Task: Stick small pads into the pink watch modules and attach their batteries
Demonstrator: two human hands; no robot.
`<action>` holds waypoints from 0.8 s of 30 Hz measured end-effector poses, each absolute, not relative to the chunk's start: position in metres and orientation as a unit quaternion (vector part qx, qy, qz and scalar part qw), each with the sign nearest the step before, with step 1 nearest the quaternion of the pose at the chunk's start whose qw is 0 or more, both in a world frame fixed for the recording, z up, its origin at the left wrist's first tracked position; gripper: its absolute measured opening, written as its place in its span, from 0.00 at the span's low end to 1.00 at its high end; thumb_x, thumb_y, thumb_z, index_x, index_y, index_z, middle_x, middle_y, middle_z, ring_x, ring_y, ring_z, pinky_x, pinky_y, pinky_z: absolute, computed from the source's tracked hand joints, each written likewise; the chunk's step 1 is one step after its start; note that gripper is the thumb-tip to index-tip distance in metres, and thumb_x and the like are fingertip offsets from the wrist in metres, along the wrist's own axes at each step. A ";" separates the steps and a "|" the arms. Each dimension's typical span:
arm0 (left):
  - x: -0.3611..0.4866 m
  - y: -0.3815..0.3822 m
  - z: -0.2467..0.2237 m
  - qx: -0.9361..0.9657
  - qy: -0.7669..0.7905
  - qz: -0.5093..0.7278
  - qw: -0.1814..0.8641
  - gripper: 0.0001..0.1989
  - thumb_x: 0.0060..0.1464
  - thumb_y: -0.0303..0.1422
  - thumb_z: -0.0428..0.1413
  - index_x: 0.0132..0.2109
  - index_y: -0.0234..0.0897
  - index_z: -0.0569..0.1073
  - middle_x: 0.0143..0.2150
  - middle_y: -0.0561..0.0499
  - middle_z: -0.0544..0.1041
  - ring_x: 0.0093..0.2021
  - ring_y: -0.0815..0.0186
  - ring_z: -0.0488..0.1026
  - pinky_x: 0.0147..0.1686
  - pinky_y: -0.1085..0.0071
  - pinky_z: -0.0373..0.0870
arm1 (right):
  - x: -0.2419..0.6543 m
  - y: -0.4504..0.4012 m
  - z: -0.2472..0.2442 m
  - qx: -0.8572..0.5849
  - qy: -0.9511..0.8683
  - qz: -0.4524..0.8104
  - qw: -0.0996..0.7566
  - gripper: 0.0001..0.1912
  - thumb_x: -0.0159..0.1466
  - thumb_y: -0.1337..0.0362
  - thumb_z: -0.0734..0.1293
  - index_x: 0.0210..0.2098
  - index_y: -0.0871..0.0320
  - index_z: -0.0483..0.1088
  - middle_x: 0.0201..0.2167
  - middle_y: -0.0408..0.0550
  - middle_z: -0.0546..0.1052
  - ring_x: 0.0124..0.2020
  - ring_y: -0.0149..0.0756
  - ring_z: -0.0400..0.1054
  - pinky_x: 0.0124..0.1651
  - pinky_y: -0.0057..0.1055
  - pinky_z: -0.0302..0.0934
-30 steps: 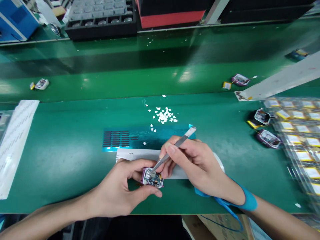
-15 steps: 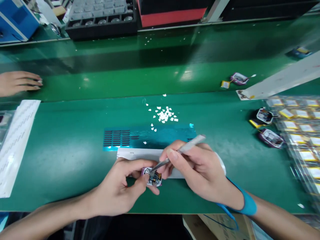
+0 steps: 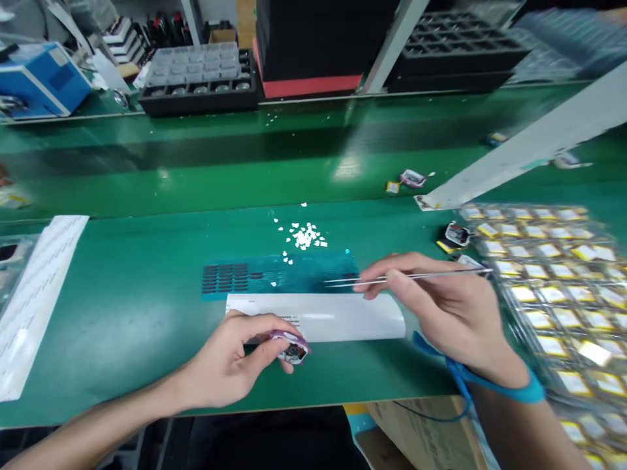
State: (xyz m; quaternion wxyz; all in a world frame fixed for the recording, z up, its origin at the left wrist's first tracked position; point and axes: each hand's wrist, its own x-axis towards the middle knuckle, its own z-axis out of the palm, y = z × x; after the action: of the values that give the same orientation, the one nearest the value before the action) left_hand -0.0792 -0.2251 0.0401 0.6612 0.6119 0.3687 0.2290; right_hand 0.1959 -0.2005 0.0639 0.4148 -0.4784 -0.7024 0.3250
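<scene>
Left hand on the module, tweezers off to the side

I see my left hand (image 3: 235, 365) pinching the small purple module (image 3: 291, 347) just below the white strip (image 3: 337, 316); my right hand (image 3: 441, 307), past the strip's right end, pinches tweezers (image 3: 392, 278) between thumb and fingers, tips over the blue sticker sheet (image 3: 279, 277) above the strip
</scene>
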 end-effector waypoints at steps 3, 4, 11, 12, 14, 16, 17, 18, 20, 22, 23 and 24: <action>-0.076 -0.227 0.045 0.650 0.367 0.234 0.623 0.12 0.70 0.32 0.51 0.46 0.33 0.78 0.38 0.46 0.83 0.35 0.65 0.80 0.39 0.70 0.75 | 0.216 -0.202 0.047 -0.524 -0.681 0.335 0.386 0.18 0.72 0.51 0.66 0.30 0.51 0.80 0.35 0.48 0.82 0.32 0.37 0.78 0.32 0.32 0.74; -0.074 -0.228 0.047 0.676 0.368 0.231 0.596 0.11 0.69 0.32 0.52 0.45 0.34 0.78 0.38 0.47 0.83 0.37 0.64 0.80 0.40 0.69 0.74 | 0.223 -0.201 0.041 -0.536 -0.665 0.346 0.387 0.18 0.71 0.50 0.66 0.31 0.52 0.80 0.35 0.48 0.82 0.33 0.37 0.78 0.32 0.32 0.74; -0.045 -0.221 0.061 0.814 0.316 0.180 0.453 0.11 0.70 0.31 0.48 0.48 0.36 0.74 0.45 0.44 0.83 0.45 0.58 0.77 0.51 0.58 0.69 | 0.247 -0.191 0.015 -0.558 -0.615 0.392 0.396 0.22 0.68 0.45 0.67 0.31 0.56 0.79 0.34 0.51 0.81 0.33 0.37 0.78 0.36 0.33 0.77; -0.040 -0.217 0.059 0.824 0.317 0.181 0.433 0.11 0.71 0.32 0.47 0.49 0.36 0.73 0.48 0.43 0.82 0.47 0.56 0.77 0.53 0.57 0.69 | 0.247 -0.191 0.014 -0.558 -0.619 0.388 0.393 0.22 0.68 0.45 0.67 0.32 0.56 0.79 0.34 0.51 0.81 0.34 0.37 0.78 0.37 0.33 0.77; -0.030 -0.207 0.053 0.845 0.312 0.175 0.397 0.12 0.71 0.33 0.46 0.51 0.35 0.72 0.52 0.40 0.81 0.52 0.54 0.76 0.55 0.53 0.69 | 0.248 -0.192 0.012 -0.555 -0.631 0.375 0.391 0.21 0.69 0.46 0.67 0.32 0.56 0.80 0.35 0.51 0.82 0.34 0.37 0.78 0.37 0.32 0.77; -0.021 -0.198 0.044 0.861 0.301 0.161 0.377 0.13 0.71 0.33 0.46 0.54 0.35 0.71 0.57 0.39 0.79 0.57 0.53 0.74 0.59 0.51 0.68 | 0.248 -0.193 0.012 -0.547 -0.650 0.362 0.384 0.20 0.70 0.48 0.67 0.32 0.54 0.80 0.36 0.50 0.82 0.35 0.37 0.79 0.36 0.32 0.77; -0.016 -0.194 0.039 0.865 0.298 0.153 0.373 0.14 0.71 0.33 0.45 0.56 0.34 0.71 0.59 0.38 0.77 0.60 0.53 0.72 0.60 0.51 0.66 | 0.248 -0.194 0.012 -0.542 -0.659 0.358 0.380 0.19 0.70 0.49 0.67 0.31 0.53 0.80 0.36 0.50 0.83 0.35 0.37 0.79 0.36 0.32 0.77; -0.012 -0.191 0.034 0.868 0.296 0.143 0.371 0.16 0.72 0.33 0.45 0.59 0.33 0.70 0.61 0.38 0.75 0.62 0.53 0.70 0.61 0.51 0.66 | 0.249 -0.194 0.012 -0.537 -0.667 0.353 0.377 0.18 0.70 0.50 0.67 0.31 0.52 0.80 0.37 0.49 0.83 0.36 0.37 0.79 0.35 0.32 0.77; -0.007 -0.186 0.025 0.874 0.294 0.117 0.368 0.21 0.72 0.33 0.43 0.66 0.30 0.65 0.60 0.37 0.76 0.61 0.53 0.69 0.58 0.53 0.67 | 0.249 -0.195 0.014 -0.528 -0.683 0.343 0.369 0.16 0.70 0.51 0.67 0.32 0.51 0.81 0.40 0.49 0.84 0.38 0.39 0.80 0.36 0.34 0.77; -0.003 -0.184 0.017 0.886 0.287 0.093 0.352 0.24 0.73 0.33 0.42 0.70 0.29 0.59 0.55 0.39 0.78 0.58 0.53 0.68 0.55 0.53 0.68 | 0.250 -0.196 0.015 -0.517 -0.706 0.322 0.360 0.16 0.71 0.53 0.66 0.33 0.50 0.81 0.42 0.48 0.84 0.39 0.40 0.80 0.38 0.36 0.78; -0.003 -0.184 0.015 0.892 0.283 0.087 0.341 0.25 0.73 0.33 0.42 0.71 0.28 0.57 0.53 0.39 0.79 0.56 0.52 0.68 0.53 0.53 0.67 | 0.250 -0.196 0.015 -0.510 -0.721 0.308 0.355 0.16 0.72 0.54 0.65 0.34 0.50 0.81 0.42 0.47 0.85 0.39 0.40 0.81 0.39 0.37 0.78; -0.002 -0.184 0.013 0.898 0.279 0.085 0.329 0.25 0.72 0.33 0.42 0.72 0.27 0.56 0.51 0.40 0.80 0.54 0.52 0.67 0.52 0.53 0.67 | 0.250 -0.197 0.015 -0.502 -0.735 0.291 0.351 0.15 0.72 0.55 0.65 0.35 0.49 0.81 0.41 0.46 0.85 0.38 0.40 0.81 0.41 0.38 0.78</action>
State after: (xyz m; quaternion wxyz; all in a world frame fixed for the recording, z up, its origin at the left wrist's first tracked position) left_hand -0.0019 -0.1835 0.0130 0.3295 0.8979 0.2794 0.0845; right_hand 0.2504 -0.1969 0.0149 0.3505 -0.5016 -0.7353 0.2913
